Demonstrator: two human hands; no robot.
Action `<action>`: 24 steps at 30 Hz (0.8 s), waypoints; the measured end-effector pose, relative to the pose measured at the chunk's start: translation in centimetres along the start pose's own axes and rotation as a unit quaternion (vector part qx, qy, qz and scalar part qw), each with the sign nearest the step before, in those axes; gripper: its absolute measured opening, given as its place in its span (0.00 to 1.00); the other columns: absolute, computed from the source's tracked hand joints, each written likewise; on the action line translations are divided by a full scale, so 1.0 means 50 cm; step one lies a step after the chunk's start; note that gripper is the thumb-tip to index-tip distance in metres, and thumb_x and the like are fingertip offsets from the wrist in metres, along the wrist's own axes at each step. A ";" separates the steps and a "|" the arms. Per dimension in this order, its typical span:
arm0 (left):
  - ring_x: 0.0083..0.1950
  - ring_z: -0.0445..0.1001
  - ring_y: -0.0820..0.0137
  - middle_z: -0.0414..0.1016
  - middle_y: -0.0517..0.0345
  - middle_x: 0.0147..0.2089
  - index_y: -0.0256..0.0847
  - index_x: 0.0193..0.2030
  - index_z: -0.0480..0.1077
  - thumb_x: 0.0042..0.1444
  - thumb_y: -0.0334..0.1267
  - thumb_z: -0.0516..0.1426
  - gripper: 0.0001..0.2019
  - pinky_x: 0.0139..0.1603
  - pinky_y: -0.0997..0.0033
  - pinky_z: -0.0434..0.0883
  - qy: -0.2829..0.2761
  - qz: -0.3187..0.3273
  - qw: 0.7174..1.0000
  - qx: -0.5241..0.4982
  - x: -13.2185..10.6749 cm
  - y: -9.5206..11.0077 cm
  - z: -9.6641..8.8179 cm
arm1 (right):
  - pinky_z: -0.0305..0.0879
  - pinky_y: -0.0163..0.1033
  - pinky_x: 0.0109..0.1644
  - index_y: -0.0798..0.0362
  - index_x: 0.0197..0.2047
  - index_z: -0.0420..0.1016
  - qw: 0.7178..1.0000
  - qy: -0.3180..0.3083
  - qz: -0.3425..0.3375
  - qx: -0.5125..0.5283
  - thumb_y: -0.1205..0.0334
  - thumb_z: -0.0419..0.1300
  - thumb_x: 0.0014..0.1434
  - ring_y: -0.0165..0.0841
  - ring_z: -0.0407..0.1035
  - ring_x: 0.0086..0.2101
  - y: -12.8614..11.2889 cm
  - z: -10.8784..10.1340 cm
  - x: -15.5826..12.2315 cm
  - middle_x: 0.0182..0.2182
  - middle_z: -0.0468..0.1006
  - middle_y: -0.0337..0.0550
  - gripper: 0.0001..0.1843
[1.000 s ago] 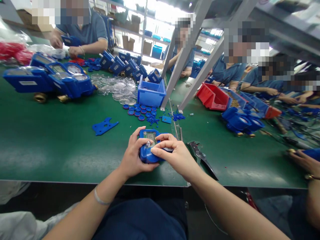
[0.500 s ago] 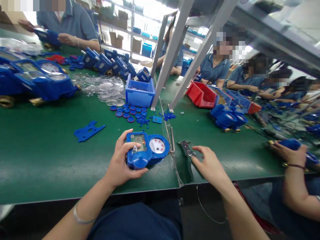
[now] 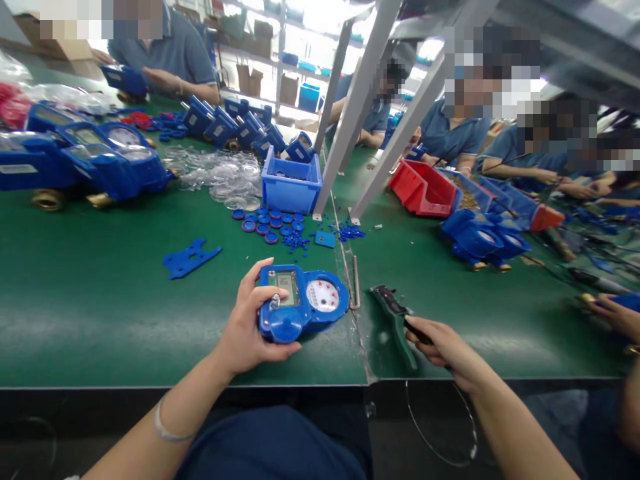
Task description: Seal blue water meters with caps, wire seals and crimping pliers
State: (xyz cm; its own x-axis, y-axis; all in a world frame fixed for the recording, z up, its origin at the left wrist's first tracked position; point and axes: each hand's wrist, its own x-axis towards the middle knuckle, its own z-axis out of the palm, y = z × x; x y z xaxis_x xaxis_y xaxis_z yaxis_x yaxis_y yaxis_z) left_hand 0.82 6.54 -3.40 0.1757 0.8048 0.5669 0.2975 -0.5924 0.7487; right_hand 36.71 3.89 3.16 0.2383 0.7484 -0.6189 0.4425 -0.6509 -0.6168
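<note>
My left hand (image 3: 245,327) is wrapped round a blue water meter (image 3: 285,332), its thumb lying across the small grey display. The meter's round white dial (image 3: 323,295) with red marks faces up on the right. Over the table's right part, my right hand (image 3: 443,347) pinches a dark handle of the green-handled pliers (image 3: 400,330). The jaws point away to the upper left, and the green handle stands apart from the dark one. A bent metal rod (image 3: 356,283) lies between the meter and the pliers.
Behind the meter are blue caps (image 3: 263,229), tiny blue parts (image 3: 296,240) and a blue bin (image 3: 291,195). A flat blue plate (image 3: 191,259) lies left. Metal posts (image 3: 367,107) rise from the table (image 3: 100,320). Other meters (image 3: 100,163), a red bin (image 3: 425,190) and co-workers surround it.
My right hand has closed on the pliers' dark handle, and the pliers have turned slightly. My left hand keeps the meter. The whole view has shifted a little.
</note>
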 end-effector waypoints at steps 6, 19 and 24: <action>0.73 0.53 0.49 0.46 0.44 0.73 0.47 0.53 0.63 0.47 0.58 0.66 0.31 0.67 0.37 0.61 -0.007 -0.004 1.000 -0.004 0.002 0.001 -0.002 | 0.59 0.23 0.23 0.57 0.39 0.71 0.925 0.184 -0.318 -0.099 0.42 0.58 0.60 0.20 0.61 0.20 -0.064 0.067 -0.135 0.21 0.67 0.37 0.23; 0.73 0.52 0.50 0.44 0.47 0.73 0.49 0.54 0.63 0.42 0.49 0.70 0.33 0.68 0.40 0.60 -0.010 -0.018 1.000 -0.017 0.002 0.004 0.001 | 0.68 0.22 0.36 0.52 0.54 0.71 0.755 0.127 -0.564 -0.308 0.66 0.57 0.65 0.21 0.75 0.34 -0.149 0.164 -0.215 0.37 0.78 0.38 0.14; 0.73 0.53 0.50 0.44 0.47 0.73 0.49 0.53 0.63 0.41 0.48 0.70 0.33 0.68 0.39 0.59 -0.009 -0.021 1.000 -0.017 0.002 0.005 0.001 | 0.68 0.20 0.38 0.52 0.52 0.72 0.755 0.152 -0.560 -0.306 0.65 0.56 0.65 0.20 0.75 0.35 -0.156 0.165 -0.224 0.38 0.79 0.38 0.12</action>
State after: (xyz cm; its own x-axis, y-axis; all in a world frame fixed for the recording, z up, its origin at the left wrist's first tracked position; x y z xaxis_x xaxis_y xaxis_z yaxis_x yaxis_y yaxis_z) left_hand 0.94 6.47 -3.17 0.1805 0.8294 0.5287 0.2735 -0.5586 0.7830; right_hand 23.47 -0.46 10.91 -0.4341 0.8414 0.3219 0.8083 0.5216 -0.2732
